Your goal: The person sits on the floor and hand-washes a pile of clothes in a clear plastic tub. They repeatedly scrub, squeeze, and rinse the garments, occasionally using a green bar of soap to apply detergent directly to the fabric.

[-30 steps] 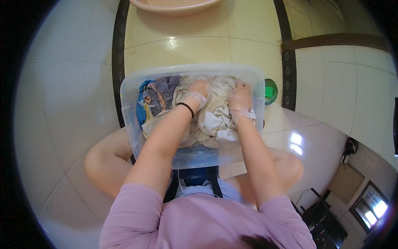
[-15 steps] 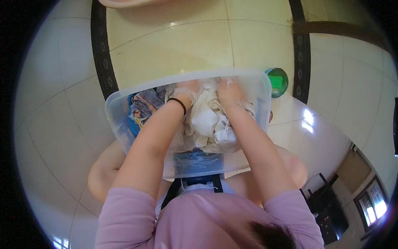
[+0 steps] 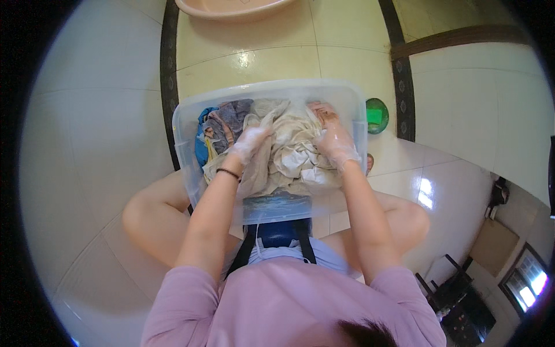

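A pale translucent plastic tub (image 3: 269, 89) stands between my bent legs, with wet laundry in it. My left hand (image 3: 251, 143), streaked with white suds and wearing a dark beaded bracelet at the wrist, is closed on a raised fold of cream cloth (image 3: 293, 153). At the right side of the same bunched cloth, my sudsy right hand (image 3: 335, 143) is closed on its edge; some of its fingers are hidden. Beside my left hand lie a grey-purple cloth (image 3: 236, 115) and a blue cloth (image 3: 202, 139), away from both hands.
A green bar (image 3: 374, 117) sits in a round greenish bowl (image 3: 378, 128) close to the tub's right wall. Farther ahead is a peach basin (image 3: 231, 13). Shiny tiles (image 3: 115, 133) with dark border strips cover the floor. A dark chair (image 3: 457, 289) stands at lower right.
Both hands have come back toward me from the tub's far side. My left hand now lifts a fold of the cream cloth. The view has shifted, showing more of the basin.
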`<action>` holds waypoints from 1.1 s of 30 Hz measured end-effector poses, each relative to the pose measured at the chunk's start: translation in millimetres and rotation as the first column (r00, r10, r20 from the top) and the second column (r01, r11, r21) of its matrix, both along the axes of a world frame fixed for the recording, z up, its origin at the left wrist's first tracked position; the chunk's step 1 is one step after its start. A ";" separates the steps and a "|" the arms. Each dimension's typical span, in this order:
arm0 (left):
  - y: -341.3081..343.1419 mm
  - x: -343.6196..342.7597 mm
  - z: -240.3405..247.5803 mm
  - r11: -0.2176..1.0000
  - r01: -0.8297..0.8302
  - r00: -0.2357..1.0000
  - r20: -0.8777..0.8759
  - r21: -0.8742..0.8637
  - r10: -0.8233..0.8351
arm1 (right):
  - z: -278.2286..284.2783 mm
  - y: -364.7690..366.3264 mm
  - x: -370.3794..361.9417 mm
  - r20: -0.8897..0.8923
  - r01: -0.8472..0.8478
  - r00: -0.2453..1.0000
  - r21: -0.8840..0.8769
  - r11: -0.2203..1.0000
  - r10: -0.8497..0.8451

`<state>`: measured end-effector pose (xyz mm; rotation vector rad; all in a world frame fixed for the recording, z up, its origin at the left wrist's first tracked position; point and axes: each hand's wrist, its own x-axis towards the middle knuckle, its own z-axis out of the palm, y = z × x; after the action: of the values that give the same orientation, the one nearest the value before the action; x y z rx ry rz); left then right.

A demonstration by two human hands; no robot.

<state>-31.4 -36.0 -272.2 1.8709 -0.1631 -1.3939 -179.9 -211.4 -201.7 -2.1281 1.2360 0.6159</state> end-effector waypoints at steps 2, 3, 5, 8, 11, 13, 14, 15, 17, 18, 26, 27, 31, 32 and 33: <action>10.0 -9.6 14.0 0.878 -0.410 0.854 -0.442 -0.246 0.275 | -33.4 -11.6 -33.3 0.305 0.253 0.883 0.331 0.909 -0.357; 6.0 -21.7 31.2 0.731 -0.624 0.694 -0.625 -0.276 0.356 | -46.4 -13.9 -46.7 0.386 0.312 0.748 0.512 0.800 -0.539; 15.9 -38.0 18.3 0.386 -0.885 0.420 -0.800 -0.259 0.428 | -41.9 6.3 -33.0 0.568 0.242 0.480 0.647 0.723 -0.669; -14.8 -58.6 63.2 0.358 -0.922 0.296 -0.866 -0.148 0.403 | -4.6 52.8 -17.9 0.699 0.213 0.597 0.336 0.917 -0.395; -2.9 -59.2 36.2 0.693 -0.688 0.624 -0.663 -0.216 0.413 | 8.2 115.1 -17.6 0.865 0.014 0.492 0.111 0.994 -0.103; 26.3 -62.9 -2.0 0.592 -0.696 0.549 -0.832 -0.406 0.075 | 26.2 139.6 -18.0 0.882 -0.024 0.472 0.008 1.000 0.004; 28.4 -72.8 -5.8 0.594 -0.664 0.610 -0.788 -0.455 0.079 | 29.2 144.2 -18.5 0.883 -0.028 0.466 -0.045 0.999 0.053; 31.3 -83.8 -6.3 0.594 -0.630 0.667 -0.740 -0.500 0.085 | 31.5 145.0 -21.9 0.870 -0.023 0.490 -0.060 0.998 0.063; 38.3 -96.9 -7.7 0.620 -0.628 0.683 -0.716 -0.471 0.148 | 18.2 140.4 -16.0 0.862 0.134 0.506 -0.112 0.985 0.029; 38.6 -95.8 -3.7 0.663 -0.611 0.705 -0.677 -0.432 0.209 | 11.5 135.6 -9.8 0.859 0.210 0.512 -0.138 0.968 0.011; 16.1 -12.7 -3.5 0.967 -0.204 0.925 0.294 -0.155 0.243 | -23.4 18.8 16.6 0.705 0.386 0.707 -0.313 0.868 -0.061; 8.6 -8.6 -3.1 0.962 -0.210 0.865 0.425 -0.174 0.266 | -33.0 9.3 17.3 0.710 0.408 0.702 -0.342 0.847 -0.052; -36.2 -11.7 7.0 0.985 -0.142 0.752 0.658 0.103 0.039 | -67.8 25.0 31.2 0.432 0.235 0.901 -0.403 0.884 -0.042; -46.2 -12.7 6.3 0.961 -0.100 0.771 0.630 0.258 -0.089 | -74.5 29.5 36.9 0.344 0.220 0.938 -0.488 0.844 -0.046; -49.3 -9.1 -6.5 0.958 -0.066 0.715 0.683 0.280 -0.150 | -78.1 38.3 46.8 0.259 0.192 0.965 -0.560 0.806 -0.050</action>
<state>-40.5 -85.3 -278.7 2.5930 -0.3995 -0.6728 -133.1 -173.1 -279.8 -2.4839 1.5498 -0.1048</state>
